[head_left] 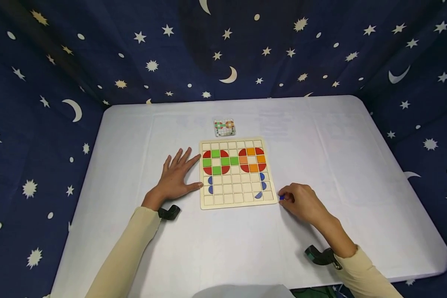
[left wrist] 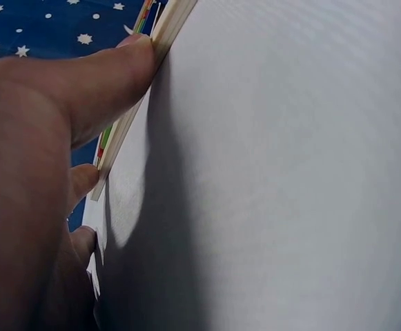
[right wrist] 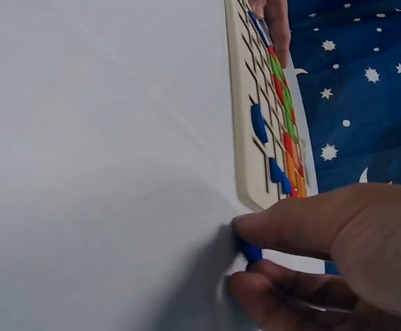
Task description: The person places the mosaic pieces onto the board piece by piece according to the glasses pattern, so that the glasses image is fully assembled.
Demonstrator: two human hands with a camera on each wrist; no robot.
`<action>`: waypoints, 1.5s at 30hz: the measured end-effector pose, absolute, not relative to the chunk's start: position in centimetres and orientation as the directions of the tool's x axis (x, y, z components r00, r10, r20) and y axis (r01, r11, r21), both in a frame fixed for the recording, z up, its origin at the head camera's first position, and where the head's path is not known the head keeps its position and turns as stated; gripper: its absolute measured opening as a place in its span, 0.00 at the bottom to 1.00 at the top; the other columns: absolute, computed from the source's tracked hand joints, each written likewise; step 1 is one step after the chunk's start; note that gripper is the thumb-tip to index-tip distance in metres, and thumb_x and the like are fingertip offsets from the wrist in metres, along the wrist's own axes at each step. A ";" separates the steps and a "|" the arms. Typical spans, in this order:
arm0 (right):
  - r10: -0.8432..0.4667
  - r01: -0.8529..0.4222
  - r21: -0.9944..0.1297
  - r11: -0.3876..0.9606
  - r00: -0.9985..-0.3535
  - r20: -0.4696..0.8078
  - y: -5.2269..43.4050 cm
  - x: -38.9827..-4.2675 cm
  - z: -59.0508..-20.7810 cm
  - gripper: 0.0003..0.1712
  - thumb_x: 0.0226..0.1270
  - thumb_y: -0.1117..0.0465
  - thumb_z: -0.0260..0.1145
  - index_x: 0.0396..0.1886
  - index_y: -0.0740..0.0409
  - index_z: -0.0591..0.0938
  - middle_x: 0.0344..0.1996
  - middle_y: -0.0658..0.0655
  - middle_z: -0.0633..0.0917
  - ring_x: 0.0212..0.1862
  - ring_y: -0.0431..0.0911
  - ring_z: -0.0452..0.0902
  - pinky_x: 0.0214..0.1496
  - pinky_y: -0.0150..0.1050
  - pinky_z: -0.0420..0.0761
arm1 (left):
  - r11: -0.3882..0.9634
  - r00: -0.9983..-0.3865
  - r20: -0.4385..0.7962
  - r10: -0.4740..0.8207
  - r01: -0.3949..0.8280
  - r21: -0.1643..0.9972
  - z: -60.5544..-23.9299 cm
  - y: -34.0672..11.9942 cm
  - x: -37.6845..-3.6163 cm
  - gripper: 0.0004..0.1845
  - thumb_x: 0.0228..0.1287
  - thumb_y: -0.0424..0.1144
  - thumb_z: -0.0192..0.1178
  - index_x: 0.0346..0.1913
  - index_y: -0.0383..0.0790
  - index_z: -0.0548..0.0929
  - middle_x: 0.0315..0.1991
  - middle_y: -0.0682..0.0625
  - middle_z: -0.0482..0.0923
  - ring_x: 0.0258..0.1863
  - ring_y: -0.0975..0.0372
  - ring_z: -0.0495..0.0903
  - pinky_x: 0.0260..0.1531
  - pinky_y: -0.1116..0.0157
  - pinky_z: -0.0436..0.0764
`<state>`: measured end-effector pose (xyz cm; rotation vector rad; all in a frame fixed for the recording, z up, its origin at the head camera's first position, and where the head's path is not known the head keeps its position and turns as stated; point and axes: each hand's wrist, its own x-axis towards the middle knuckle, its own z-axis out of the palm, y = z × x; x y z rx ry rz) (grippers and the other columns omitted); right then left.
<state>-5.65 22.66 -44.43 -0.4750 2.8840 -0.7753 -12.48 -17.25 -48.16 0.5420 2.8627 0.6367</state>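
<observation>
A pale wooden grid board (head_left: 232,188) lies flat on the table, with red and green pieces forming a ring at upper left and red and orange ones at upper right. Half-round blue pieces sit along both lower sides; the lowest right one (head_left: 258,195) is turned at a slant. My left hand (head_left: 174,178) is spread, thumb and forefinger against the board's left edge; the left wrist view shows the thumb (left wrist: 110,83) on that edge. Just off the lower right corner, my right hand (head_left: 301,201) pinches a small blue piece (right wrist: 248,249) between thumb and fingers, partly hidden by them.
A small pattern card (head_left: 224,128) with similar coloured shapes lies just beyond the board. White cloth covers the table (head_left: 357,165). A dark blue curtain (head_left: 193,41) with stars and moons hangs behind and at both sides. Each wrist wears a black camera mount (head_left: 169,212).
</observation>
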 end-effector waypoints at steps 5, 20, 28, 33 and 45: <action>-0.294 -0.234 -0.493 0.838 -0.955 -0.045 23.0 -5.5 -44.4 0.09 0.48 0.73 0.77 0.30 0.60 0.88 0.22 0.48 0.79 0.26 0.42 0.71 0.28 0.37 0.73 | 0.842 -0.920 -0.074 0.386 0.318 0.435 -48.1 -17.2 -12.5 0.51 0.55 0.65 0.66 0.78 0.54 0.56 0.79 0.46 0.40 0.77 0.50 0.32 0.69 0.44 0.30; -0.304 -0.407 -0.579 0.707 -0.913 0.270 15.9 -4.7 -44.3 0.10 0.42 0.73 0.74 0.27 0.59 0.86 0.24 0.51 0.83 0.24 0.40 0.74 0.26 0.33 0.74 | 0.845 -0.926 -0.066 0.373 0.309 0.437 -48.0 -17.5 -12.5 0.50 0.54 0.63 0.67 0.78 0.51 0.58 0.79 0.44 0.41 0.77 0.49 0.33 0.69 0.42 0.31; -0.430 -0.498 -0.580 0.645 -0.863 0.264 8.4 -5.5 -45.4 0.08 0.45 0.71 0.72 0.27 0.56 0.89 0.26 0.47 0.85 0.27 0.38 0.77 0.28 0.32 0.76 | 0.839 -0.924 -0.056 0.377 0.316 0.443 -48.4 -17.4 -12.5 0.50 0.54 0.63 0.67 0.78 0.52 0.58 0.79 0.45 0.41 0.77 0.49 0.33 0.69 0.43 0.31; -0.466 -0.521 -0.536 0.664 -0.849 0.249 6.9 -5.5 -46.3 0.05 0.51 0.70 0.74 0.27 0.56 0.89 0.27 0.48 0.84 0.30 0.39 0.80 0.31 0.34 0.79 | 0.836 -0.924 -0.053 0.378 0.317 0.448 -48.4 -17.2 -12.4 0.50 0.54 0.63 0.67 0.77 0.52 0.58 0.79 0.46 0.42 0.77 0.49 0.34 0.69 0.43 0.31; -0.486 -0.539 -0.555 0.633 -0.835 0.257 6.5 -5.7 -46.6 0.05 0.55 0.69 0.76 0.28 0.55 0.90 0.28 0.47 0.82 0.31 0.38 0.78 0.31 0.32 0.78 | 0.835 -0.926 -0.044 0.376 0.317 0.450 -48.2 -17.2 -12.4 0.50 0.53 0.63 0.68 0.77 0.53 0.59 0.79 0.46 0.42 0.77 0.49 0.34 0.69 0.43 0.32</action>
